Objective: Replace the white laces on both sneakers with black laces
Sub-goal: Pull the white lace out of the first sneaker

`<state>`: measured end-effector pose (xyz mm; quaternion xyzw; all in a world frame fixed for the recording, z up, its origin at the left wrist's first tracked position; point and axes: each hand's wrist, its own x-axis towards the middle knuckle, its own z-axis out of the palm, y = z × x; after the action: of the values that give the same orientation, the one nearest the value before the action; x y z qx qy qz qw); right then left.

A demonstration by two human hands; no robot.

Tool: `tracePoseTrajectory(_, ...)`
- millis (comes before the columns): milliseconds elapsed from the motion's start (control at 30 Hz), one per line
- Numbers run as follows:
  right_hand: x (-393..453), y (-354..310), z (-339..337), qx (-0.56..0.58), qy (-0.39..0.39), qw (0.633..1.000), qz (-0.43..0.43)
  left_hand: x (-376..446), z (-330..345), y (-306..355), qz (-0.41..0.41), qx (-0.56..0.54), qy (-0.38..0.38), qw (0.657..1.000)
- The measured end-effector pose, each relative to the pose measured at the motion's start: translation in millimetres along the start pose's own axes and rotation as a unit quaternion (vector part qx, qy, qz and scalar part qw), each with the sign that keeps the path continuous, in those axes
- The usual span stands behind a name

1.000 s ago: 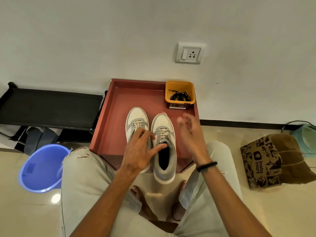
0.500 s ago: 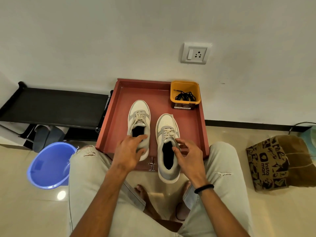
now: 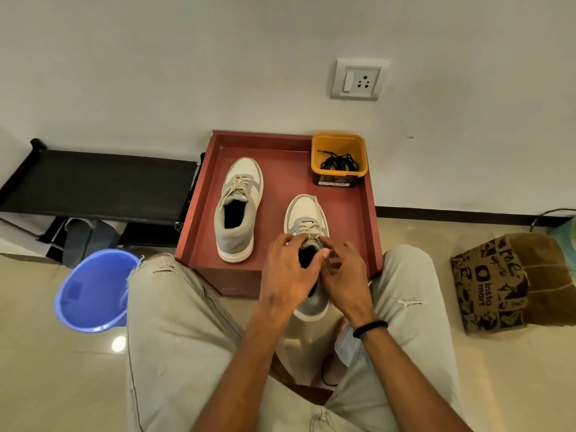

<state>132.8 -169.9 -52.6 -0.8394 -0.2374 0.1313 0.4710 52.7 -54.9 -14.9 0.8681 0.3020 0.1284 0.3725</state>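
- Indoors, you sit facing a plain pale wall [image 3: 218, 57] with a white switch-and-socket plate [image 3: 358, 79] and a dark skirting strip [image 3: 452, 212], over a glossy beige tiled floor [image 3: 46, 369].
- Your knees flank a red tray [image 3: 280, 141] pushed against the wall; a black rack [image 3: 99, 185] stands to its left, a blue bucket [image 3: 93, 291] on the floor in front of the rack.
- At the tray's far right corner sits a yellow tub [image 3: 338, 141] holding the black laces [image 3: 339, 162]; the label on its dark lower band is too small to read.
- Your left sneaker [image 3: 238, 213], white laces threaded, lies along the tray's left side.
- Your right sneaker [image 3: 307, 213] sticks out over the tray's near edge, its heel past the rim.
- Your left hand [image 3: 286, 275] curls over that shoe's opening, fingers at the white laces [image 3: 307, 229]; your right hand [image 3: 346, 275] pinches at the lace area beside it, a black band [image 3: 371, 328] on the wrist.
- A brown paper bag [image 3: 492, 285] on the floor at right reads "insta mart".
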Motion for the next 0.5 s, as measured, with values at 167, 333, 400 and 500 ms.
tracePoseTrajectory(167, -3.5, 1.6, -2.2, -0.023, -0.018, 0.999, -0.025, -10.3, 2.5, -10.1, 0.013, -0.010, 0.005, 1.000)
tracePoseTrajectory(333, -5.0, 0.5, -2.7, -0.014, -0.046, 0.998, -0.034, -13.2, 0.6, -20.9, 0.017, -0.024, -0.012, 1.000)
tracePoseTrajectory(400, -4.2, -0.5, -4.7, 0.007, -0.057, 0.998, -0.025, -10.0, 1.2, -23.2, 0.021, -0.035, -0.016, 0.999)
tracePoseTrajectory(500, -3.6, -1.1, -8.0, 0.030, -0.071, 0.997, -0.024, -7.3, 1.4, -25.4, 0.034, -0.043, -0.038, 0.998)
